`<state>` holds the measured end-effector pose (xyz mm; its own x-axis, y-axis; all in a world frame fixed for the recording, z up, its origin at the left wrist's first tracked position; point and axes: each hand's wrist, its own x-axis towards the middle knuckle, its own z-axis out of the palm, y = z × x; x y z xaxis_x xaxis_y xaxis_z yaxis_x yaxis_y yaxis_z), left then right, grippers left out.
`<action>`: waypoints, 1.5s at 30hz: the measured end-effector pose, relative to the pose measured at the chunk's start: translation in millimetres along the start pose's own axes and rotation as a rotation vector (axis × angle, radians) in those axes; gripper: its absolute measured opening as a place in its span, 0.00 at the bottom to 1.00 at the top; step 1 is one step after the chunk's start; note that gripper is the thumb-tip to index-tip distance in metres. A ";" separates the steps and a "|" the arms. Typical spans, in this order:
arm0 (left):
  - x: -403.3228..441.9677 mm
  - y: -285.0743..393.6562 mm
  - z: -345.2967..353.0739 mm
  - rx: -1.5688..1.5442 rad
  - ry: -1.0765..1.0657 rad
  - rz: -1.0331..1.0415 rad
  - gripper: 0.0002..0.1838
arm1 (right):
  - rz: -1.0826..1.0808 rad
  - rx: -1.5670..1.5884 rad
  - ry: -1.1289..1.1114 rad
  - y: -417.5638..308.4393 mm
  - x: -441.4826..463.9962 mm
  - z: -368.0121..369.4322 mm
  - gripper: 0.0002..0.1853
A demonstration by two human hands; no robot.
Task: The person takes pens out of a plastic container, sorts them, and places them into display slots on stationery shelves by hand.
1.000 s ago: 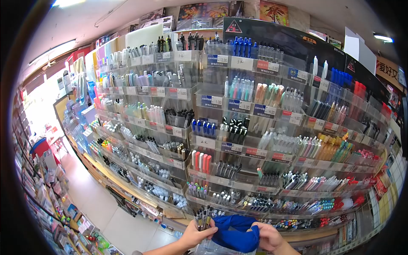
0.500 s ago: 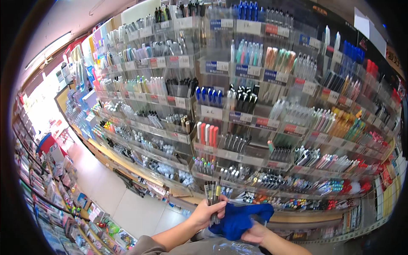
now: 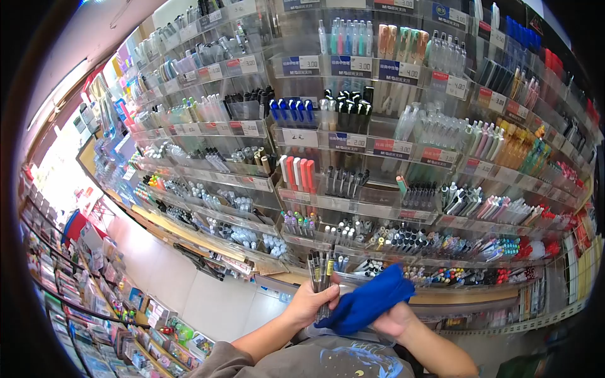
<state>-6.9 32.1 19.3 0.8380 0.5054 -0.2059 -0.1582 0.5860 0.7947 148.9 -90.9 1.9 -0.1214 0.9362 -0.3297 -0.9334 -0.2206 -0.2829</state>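
My left hand (image 3: 320, 297) is wrapped round a small bundle of dark-barrelled pens (image 3: 321, 268), which stand upright in the fist with their upper ends showing. One of them has a yellow band. A bright blue cloth (image 3: 372, 301) is bunched in my right hand (image 3: 396, 320), whose fingers are partly hidden under it. The cloth's left end lies against the lower part of the pens, just below my left hand. Both hands are in front of my grey shirt, low in the view.
A tall rack of clear tiered trays (image 3: 353, 201) full of pens and markers, with price tags, rises before me. Its wooden base ledge (image 3: 466, 296) juts out below. Shelves of small goods (image 3: 107, 302) stand at lower left, beside a pale tiled floor (image 3: 220, 296).
My view has tilted down and closer to the rack. My right hand has moved up and right, stretching the blue cloth outward; the left hand keeps the pens.
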 end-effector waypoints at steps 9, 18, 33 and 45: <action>3.3 -41.1 15.0 0.649 0.075 0.320 0.21 | -0.633 -0.920 0.235 18.2 33.2 2.5 0.06; -10.4 -33.0 18.0 0.531 -0.007 -0.121 0.11 | -0.991 -1.095 0.542 -10.2 25.4 -4.0 0.08; -20.9 -13.9 29.3 -0.095 -0.072 -0.251 0.17 | -0.739 -0.794 0.208 -32.0 0.4 26.3 0.12; -18.5 -30.4 49.5 0.151 0.291 0.263 0.10 | -1.290 -1.419 0.599 41.0 43.0 -3.0 0.12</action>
<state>8.3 -26.5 27.2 0.5936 0.7958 -0.1200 -0.2508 0.3245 0.9120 106.5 -60.5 -26.6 0.6610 0.5654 0.4935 0.5515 0.0800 -0.8303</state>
